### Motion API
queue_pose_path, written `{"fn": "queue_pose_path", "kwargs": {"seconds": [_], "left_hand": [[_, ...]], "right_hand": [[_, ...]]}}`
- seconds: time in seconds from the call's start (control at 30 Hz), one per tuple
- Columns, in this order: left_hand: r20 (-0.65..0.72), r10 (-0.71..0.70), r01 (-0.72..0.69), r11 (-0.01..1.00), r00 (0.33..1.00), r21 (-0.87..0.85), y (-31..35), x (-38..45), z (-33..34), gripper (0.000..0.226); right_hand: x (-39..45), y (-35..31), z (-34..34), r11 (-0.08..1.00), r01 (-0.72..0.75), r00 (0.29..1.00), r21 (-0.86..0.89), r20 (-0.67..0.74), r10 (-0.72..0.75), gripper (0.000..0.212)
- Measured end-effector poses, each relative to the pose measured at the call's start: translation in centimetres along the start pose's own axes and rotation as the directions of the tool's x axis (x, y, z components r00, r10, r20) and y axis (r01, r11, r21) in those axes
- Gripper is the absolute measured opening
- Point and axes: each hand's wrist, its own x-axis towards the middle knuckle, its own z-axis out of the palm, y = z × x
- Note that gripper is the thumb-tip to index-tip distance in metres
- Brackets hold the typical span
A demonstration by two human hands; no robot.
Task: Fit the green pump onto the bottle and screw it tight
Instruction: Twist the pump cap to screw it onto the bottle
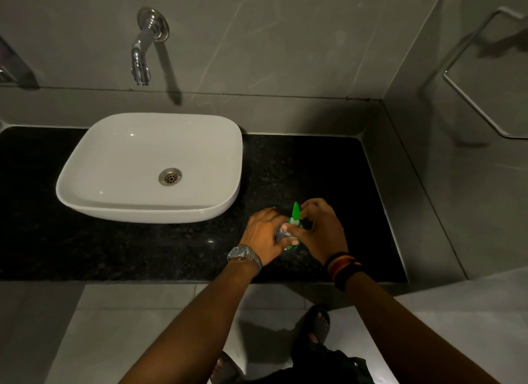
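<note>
The green plastic pump (296,213) sits on top of the small clear bottle (291,242), its long spout pointing toward the far wall; the bottle stands roughly upright on the black speckled granite counter (314,166), near its front edge. The left hand (264,232) is wrapped around the bottle's body, hiding most of it. The right hand (321,229) has its fingers curled in around the pump's collar. To the left, close by, sits the white rectangular ceramic basin (94,166); a chrome wall tap (141,55) hangs above it.
</note>
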Motion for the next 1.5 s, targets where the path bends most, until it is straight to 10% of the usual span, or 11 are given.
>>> {"fn": "queue_pose_path", "kwargs": {"seconds": [0.6,0.97,1.13,1.5], "left_hand": [[0.012,-0.021,0.021,1.000,1.000,0.005,0.3,-0.3,0.3,0.056],[-0.023,-0.009,0.010,0.999,1.000,0.040,0.7,-0.5,0.7,0.048],[-0.013,-0.012,0.012,0.999,1.000,0.048,0.4,-0.3,0.7,0.056],[-0.009,-0.020,0.021,0.999,1.000,0.042,0.5,-0.4,0.7,0.057]], "right_hand": [[-0.9,1.3,-0.1,0.956,-0.014,0.992,0.292,0.123,-0.024,0.035],[-1.6,0.8,0.6,0.967,-0.087,0.996,0.240,0.044,0.079,0.061],[-1.1,1.5,0.0,0.972,-0.080,0.996,0.221,0.057,0.069,0.031],[-1.0,1.2,-0.1,0.981,-0.046,0.996,0.187,0.088,0.029,0.035]]}}
